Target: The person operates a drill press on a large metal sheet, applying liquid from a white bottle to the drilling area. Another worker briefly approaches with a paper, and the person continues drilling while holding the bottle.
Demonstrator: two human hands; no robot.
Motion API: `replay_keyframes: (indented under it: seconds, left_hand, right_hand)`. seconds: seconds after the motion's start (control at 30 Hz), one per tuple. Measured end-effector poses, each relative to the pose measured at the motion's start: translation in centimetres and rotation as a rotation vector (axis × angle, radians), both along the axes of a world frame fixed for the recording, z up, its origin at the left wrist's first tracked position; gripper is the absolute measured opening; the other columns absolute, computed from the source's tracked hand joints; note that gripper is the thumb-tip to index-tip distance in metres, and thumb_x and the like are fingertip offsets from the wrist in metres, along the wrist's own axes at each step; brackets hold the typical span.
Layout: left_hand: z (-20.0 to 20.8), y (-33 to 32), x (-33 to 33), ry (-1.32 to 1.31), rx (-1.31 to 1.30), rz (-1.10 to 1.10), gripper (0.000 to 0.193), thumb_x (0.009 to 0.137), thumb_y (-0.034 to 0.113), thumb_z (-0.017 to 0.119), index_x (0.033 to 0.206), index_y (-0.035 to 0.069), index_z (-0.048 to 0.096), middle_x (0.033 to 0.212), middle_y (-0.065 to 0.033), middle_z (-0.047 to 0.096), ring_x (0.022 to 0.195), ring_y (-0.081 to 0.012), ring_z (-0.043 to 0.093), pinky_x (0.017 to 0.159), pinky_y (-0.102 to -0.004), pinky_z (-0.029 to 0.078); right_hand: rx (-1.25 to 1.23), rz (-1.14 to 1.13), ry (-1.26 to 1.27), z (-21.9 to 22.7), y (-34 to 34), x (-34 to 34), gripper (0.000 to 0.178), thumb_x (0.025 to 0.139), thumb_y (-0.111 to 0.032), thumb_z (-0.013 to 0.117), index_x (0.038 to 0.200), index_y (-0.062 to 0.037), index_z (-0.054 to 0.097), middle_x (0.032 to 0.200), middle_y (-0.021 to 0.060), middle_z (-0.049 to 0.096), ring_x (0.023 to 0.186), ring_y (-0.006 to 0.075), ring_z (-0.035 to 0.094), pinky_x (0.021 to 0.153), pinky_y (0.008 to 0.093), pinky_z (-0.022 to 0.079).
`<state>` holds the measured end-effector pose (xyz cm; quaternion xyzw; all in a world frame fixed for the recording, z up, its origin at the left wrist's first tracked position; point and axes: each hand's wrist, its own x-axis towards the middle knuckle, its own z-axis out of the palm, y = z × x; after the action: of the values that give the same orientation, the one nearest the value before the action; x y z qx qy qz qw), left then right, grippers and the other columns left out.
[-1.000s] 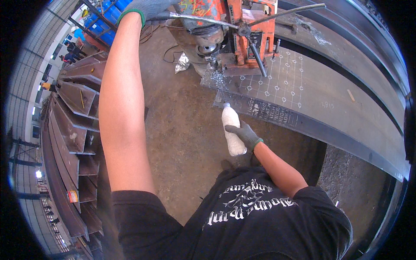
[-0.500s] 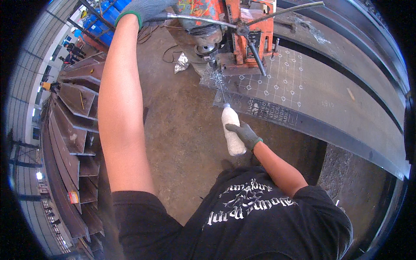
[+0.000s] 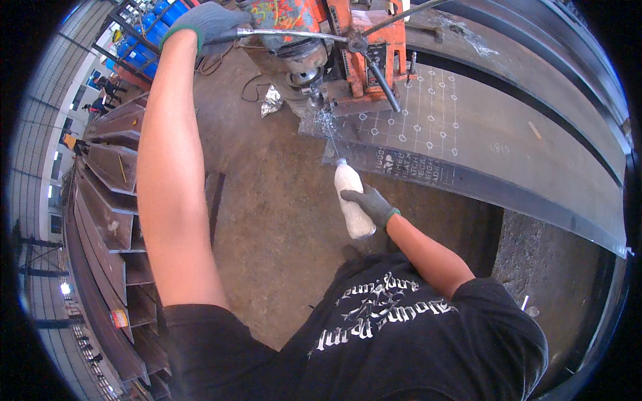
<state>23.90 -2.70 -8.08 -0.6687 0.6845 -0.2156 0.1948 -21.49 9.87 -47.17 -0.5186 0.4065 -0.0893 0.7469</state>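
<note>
My left hand, in a grey glove with a green cuff, is closed round the end of a metal feed lever on an orange magnetic drill press. The drill's chuck and cutter point down at the edge of a marked steel plate. Lower down, my gloved right hand grips a plastic bottle of whitish liquid, tilted with its nozzle toward the cutter. A thin stream runs from the nozzle to the plate. Shiny metal chips lie below the cutter.
Rows of chalk circles cover the plate, and more long steel beams lie beyond it. Crumpled foil and a cable lie on the floor. Stacked steel sections line the left. Blue cylinders and people are farther back.
My left hand has brought the lever down a little, turning the hub's spokes counter-clockwise. The bottle keeps nearly the same pose. The whole view has shifted slightly.
</note>
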Motion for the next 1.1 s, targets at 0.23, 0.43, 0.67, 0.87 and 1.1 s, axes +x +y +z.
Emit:
replay_keyframes:
  seconds: [0.23, 0.43, 0.67, 0.87, 1.1]
  left_hand:
    - [7.7, -1.3, -17.8, -0.061, -0.009, 0.295, 0.047, 0.090, 0.043, 0.072, 0.125, 0.012, 0.081, 0.128, -0.0207, 0.077, 0.115, -0.0358, 0.076, 0.101, -0.0461, 0.058]
    - [10.2, -3.3, -25.1, -0.021, -0.343, 0.224, 0.044, 0.085, 0.036, 0.076, 0.117, 0.007, 0.083, 0.127, -0.0206, 0.078, 0.113, -0.0337, 0.076, 0.100, -0.0461, 0.059]
    - [9.0, -0.7, -21.5, 0.011, -0.253, 0.298, 0.057, 0.091, 0.050, 0.063, 0.119, 0.003, 0.082, 0.128, -0.0236, 0.076, 0.117, -0.0387, 0.075, 0.101, -0.0473, 0.058]
    - [2.9, 3.2, -10.4, -0.068, -0.140, 0.079, 0.034, 0.099, 0.037, 0.063, 0.124, 0.017, 0.075, 0.103, -0.0196, 0.078, 0.095, -0.0398, 0.077, 0.085, -0.0498, 0.061]
    - [0.4, 2.2, -5.4, -0.307, 0.024, -0.089, 0.045, 0.103, 0.018, 0.062, 0.147, 0.029, 0.062, 0.098, -0.0189, 0.075, 0.086, -0.0389, 0.077, 0.076, -0.0509, 0.061]
  right_hand:
    - [-0.024, -0.019, -0.051, -2.2, -0.3, 0.0, 0.081, 0.089, -0.047, 0.084, 0.150, 0.0003, 0.059, 0.134, 0.0184, 0.073, 0.114, 0.0280, 0.074, 0.098, 0.0426, 0.059]
    - [0.035, -0.017, -0.025, -3.3, -0.9, 0.5, 0.076, 0.090, -0.046, 0.083, 0.145, 0.0017, 0.063, 0.129, 0.0180, 0.075, 0.109, 0.0287, 0.075, 0.096, 0.0422, 0.060]
    - [-0.033, -0.053, -0.009, -2.3, -1.3, 0.7, 0.079, 0.089, -0.048, 0.082, 0.144, 0.0048, 0.062, 0.130, 0.0207, 0.075, 0.111, 0.0304, 0.076, 0.097, 0.0439, 0.059]
    - [-0.078, 0.011, 0.058, -0.7, -1.7, 0.2, 0.082, 0.088, -0.049, 0.083, 0.149, 0.0020, 0.059, 0.135, 0.0213, 0.072, 0.116, 0.0311, 0.074, 0.101, 0.0445, 0.059]
    - [-0.113, -0.013, -0.031, -1.1, -1.0, 0.0, 0.086, 0.086, -0.052, 0.086, 0.148, 0.0008, 0.060, 0.135, 0.0198, 0.073, 0.117, 0.0306, 0.074, 0.101, 0.0441, 0.059]
